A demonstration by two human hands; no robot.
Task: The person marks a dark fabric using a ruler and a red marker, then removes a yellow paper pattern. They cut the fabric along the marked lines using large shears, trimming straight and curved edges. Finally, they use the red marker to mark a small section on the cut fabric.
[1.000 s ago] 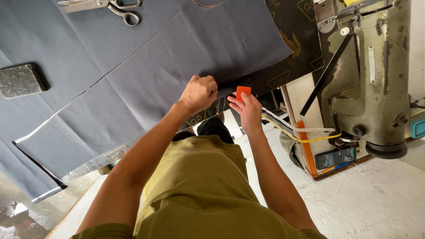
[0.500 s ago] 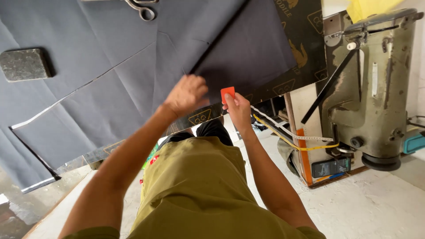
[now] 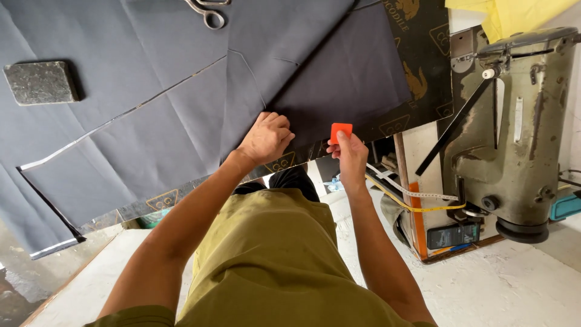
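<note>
hands closer together at the cloth's edge

the right hand (image 3: 351, 151) pinches a small orange chalk square (image 3: 341, 131) upright between thumb and fingertips, just off the near edge of the dark blue cloth (image 3: 181, 121); half a second ago it sat a little nearer the other hand; the left hand (image 3: 266, 138) lies curled, knuckles up, pressing on the cloth's edge, holding nothing that shows, and has slid slightly toward the body; beyond the left hand a pale chalk line runs along the cloth; to the right of the right hand stands an olive sewing machine (image 3: 514, 127); far past the left hand lie a grey stone weight (image 3: 41, 82) and scissors (image 3: 209, 9), now almost out of view.
</note>
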